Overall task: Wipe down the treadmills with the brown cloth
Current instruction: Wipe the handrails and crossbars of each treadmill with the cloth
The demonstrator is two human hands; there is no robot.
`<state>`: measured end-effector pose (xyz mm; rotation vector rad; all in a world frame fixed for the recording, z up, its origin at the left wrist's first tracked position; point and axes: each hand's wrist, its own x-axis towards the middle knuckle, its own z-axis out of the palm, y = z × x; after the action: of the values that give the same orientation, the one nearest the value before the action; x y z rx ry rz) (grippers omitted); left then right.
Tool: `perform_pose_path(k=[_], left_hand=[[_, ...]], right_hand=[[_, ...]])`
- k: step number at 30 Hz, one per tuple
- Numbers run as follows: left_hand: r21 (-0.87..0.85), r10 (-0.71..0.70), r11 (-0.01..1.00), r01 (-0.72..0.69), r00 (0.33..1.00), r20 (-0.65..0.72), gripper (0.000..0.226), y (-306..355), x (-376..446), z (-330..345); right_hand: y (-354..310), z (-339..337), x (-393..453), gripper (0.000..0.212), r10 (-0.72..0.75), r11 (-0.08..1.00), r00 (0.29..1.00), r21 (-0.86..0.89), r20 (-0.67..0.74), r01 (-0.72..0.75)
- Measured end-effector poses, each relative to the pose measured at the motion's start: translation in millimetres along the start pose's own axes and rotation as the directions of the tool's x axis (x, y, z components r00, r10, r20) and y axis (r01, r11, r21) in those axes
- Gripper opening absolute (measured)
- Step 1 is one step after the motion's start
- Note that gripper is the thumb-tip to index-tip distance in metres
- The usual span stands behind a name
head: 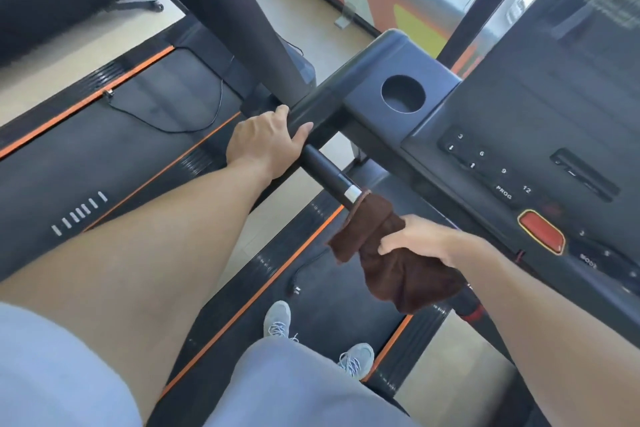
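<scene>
Far left: a neighbouring treadmill (pixel 114 135), its belt and orange side stripes cut off by the frame edge. A black cable (pixel 194 114) trails across its deck; I can't see where it ends. A row of small white marks on its side rail is too small for me to read.

Left hand (pixel 266 146): it grips the upper end of the black handrail (pixel 325 173) of the treadmill I stand on, where the rail meets the console arm. Fingers are curled over the far side and mostly hidden; only the thumb tip and one fingertip show on top.

Centre: a bare stretch of handrail with a silver band (pixel 354 191) lies between my two hands. My grey shoes (pixel 277 319) stand on the belt (pixel 329 291) below; my shorts hide my legs.

Brown cloth (pixel 398 263): wrapped around the lower part of the handrail, starting just below the silver band, with loose folds hanging underneath. It hides the rail there.

Right hand (pixel 422 239): clamped on the cloth from above, thumb on the near side pinching it against the rail, fingers curled over the far side and out of sight. The cloth extends past the hand at both ends.

Right: console (pixel 519 135) with a round cup holder (pixel 403 94), numbered keys, "PROG", and a red stop button (pixel 542 232). The lower labels are blurred.
</scene>
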<state>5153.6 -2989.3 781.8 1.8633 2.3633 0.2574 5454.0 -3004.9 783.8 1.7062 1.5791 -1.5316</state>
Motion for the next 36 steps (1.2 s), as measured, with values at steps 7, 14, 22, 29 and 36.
perform_pose_path(k=[7, 14, 22, 29, 36], left_hand=[[0.03, 0.024, 0.999, -0.025, 0.999, 0.024, 0.056, 1, 2, 3], [0.0, 0.018, 1.0, -0.018, 1.0, 0.021, 0.061, 1, 3, 7], [-0.135, 0.102, 0.985, -0.112, 0.992, -0.08, 0.072, 3, -8, -4], [-0.081, 0.248, 0.961, -0.265, 0.952, -0.178, 0.063, 1, -9, -1], [0.04, 0.462, 0.885, -0.463, 0.867, -0.188, 0.057, 3, -20, 4]], right_hand=[[-76, 58, 18, 0.032, -0.389, 0.881, 0.7, -0.463, -0.6, 0.092], [-129, 64, 55, 0.053, -0.49, 0.83, 0.645, -0.539, -0.586, 0.141], [-126, 12, 56, 0.053, -0.223, 0.974, 0.963, 0.013, -0.152, 0.227], [-71, 12, 29, 0.041, -0.271, 0.959, 0.953, -0.125, -0.135, 0.255], [20, 8, -20, 0.029, -0.204, 0.957, 0.964, -0.241, -0.171, 0.16]])
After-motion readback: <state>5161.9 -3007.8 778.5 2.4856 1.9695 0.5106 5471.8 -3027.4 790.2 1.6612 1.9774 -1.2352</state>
